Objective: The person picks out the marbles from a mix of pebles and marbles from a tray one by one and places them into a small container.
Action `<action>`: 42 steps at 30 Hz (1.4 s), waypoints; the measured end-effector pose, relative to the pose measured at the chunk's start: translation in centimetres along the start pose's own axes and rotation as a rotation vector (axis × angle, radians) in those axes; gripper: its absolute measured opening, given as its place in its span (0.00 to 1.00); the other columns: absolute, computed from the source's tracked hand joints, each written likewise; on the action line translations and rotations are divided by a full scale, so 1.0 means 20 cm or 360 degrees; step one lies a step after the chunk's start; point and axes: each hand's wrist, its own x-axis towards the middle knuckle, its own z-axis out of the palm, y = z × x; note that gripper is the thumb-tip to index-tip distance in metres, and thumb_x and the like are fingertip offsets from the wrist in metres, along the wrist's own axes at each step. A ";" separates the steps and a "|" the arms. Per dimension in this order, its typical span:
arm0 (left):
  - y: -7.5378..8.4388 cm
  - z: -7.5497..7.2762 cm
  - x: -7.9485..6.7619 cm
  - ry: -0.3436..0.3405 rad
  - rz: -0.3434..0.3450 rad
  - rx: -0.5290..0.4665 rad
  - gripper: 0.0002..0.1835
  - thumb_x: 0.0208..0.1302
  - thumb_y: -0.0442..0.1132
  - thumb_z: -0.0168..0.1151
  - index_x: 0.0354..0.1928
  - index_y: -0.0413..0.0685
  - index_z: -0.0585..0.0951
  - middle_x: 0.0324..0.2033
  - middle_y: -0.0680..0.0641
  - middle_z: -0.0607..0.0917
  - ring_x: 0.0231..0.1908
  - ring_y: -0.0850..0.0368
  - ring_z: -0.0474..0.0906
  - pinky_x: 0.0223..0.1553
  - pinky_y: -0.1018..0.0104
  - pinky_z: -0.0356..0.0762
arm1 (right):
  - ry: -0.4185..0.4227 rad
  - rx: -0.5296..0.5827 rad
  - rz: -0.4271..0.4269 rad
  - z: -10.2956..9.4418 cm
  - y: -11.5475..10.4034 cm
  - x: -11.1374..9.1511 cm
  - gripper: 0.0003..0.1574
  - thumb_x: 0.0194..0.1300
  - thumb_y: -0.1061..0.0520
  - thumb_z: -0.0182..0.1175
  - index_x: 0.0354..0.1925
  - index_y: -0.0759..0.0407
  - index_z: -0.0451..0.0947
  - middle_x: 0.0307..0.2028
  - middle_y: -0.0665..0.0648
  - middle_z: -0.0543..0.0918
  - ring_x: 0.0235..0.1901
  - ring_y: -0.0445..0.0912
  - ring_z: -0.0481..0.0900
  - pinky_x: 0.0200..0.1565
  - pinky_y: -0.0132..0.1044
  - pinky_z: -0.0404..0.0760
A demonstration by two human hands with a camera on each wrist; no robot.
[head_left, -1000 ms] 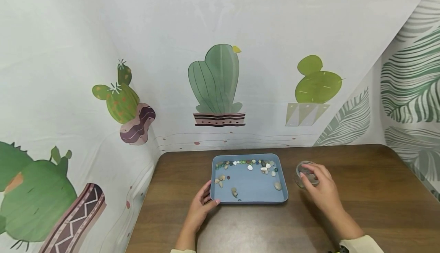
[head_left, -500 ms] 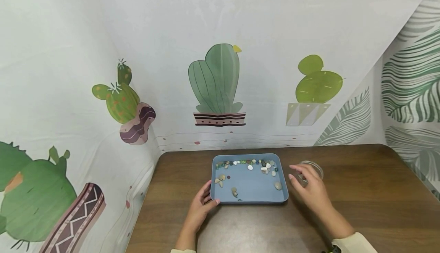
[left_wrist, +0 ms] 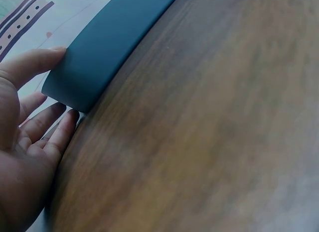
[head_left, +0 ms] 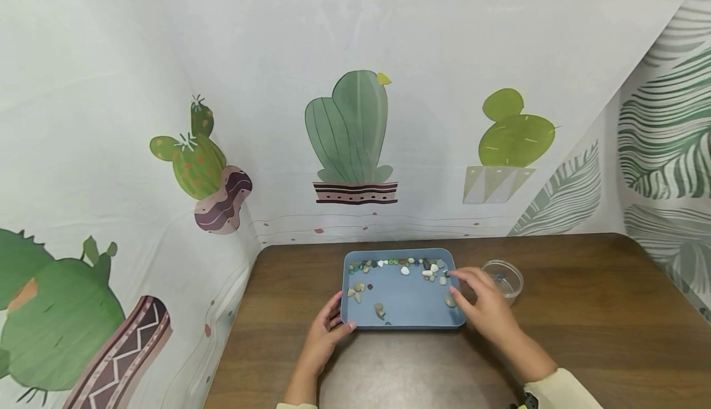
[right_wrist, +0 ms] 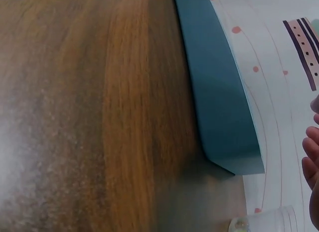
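Observation:
A blue tray [head_left: 411,301] lies on the table, with pebbles and glossy stones in a row along its far side and in loose groups elsewhere. My left hand [head_left: 324,335] holds the tray's near left corner; in the left wrist view its thumb lies on the rim and its fingertips touch the side wall. Over the tray's right rim reaches my right hand [head_left: 491,310], thumb and fingers apart. Its fingertips are near a small dark stone [head_left: 447,273] and a large grey pebble [head_left: 450,300]. I see nothing held in it.
Just right of the tray stands a round clear container [head_left: 513,276] with something small and dark inside. The brown wooden table [head_left: 611,310] meets a white cloth [head_left: 433,150] printed with cacti at the back.
My right hand has moved left, from the clear container to the tray's right rim, leaving the container uncovered. The left hand and the tray have stayed put.

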 end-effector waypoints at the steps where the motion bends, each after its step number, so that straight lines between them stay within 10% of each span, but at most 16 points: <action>1: 0.00 0.00 0.00 0.0000 -0.0005 -0.0002 0.43 0.56 0.39 0.76 0.74 0.54 0.68 0.71 0.39 0.72 0.65 0.42 0.73 0.55 0.76 0.73 | -0.0032 -0.0021 0.0001 0.01 0.00 0.00 0.23 0.55 0.66 0.72 0.51 0.58 0.84 0.47 0.54 0.85 0.48 0.48 0.79 0.55 0.29 0.70; 8: 0.00 0.00 0.00 0.0002 -0.0005 -0.0004 0.43 0.56 0.38 0.76 0.74 0.54 0.68 0.71 0.39 0.72 0.65 0.42 0.73 0.55 0.75 0.74 | -0.0212 -0.0139 -0.0060 0.05 0.00 0.02 0.25 0.57 0.61 0.73 0.54 0.57 0.82 0.52 0.56 0.84 0.52 0.53 0.80 0.54 0.50 0.76; 22: 0.00 0.00 0.00 0.0010 -0.0013 0.0006 0.43 0.56 0.39 0.76 0.74 0.55 0.68 0.70 0.40 0.72 0.64 0.42 0.74 0.53 0.76 0.75 | -0.0409 -0.0224 -0.0141 0.14 0.02 0.07 0.29 0.61 0.57 0.71 0.59 0.62 0.80 0.59 0.66 0.82 0.59 0.63 0.79 0.60 0.62 0.74; 42: -0.01 0.00 0.02 0.0004 -0.0022 0.0001 0.43 0.56 0.40 0.76 0.74 0.56 0.68 0.70 0.40 0.72 0.64 0.44 0.73 0.54 0.74 0.74 | -0.0527 -0.0354 -0.0117 0.28 0.12 0.15 0.25 0.63 0.55 0.69 0.57 0.63 0.81 0.55 0.61 0.85 0.57 0.59 0.81 0.60 0.59 0.75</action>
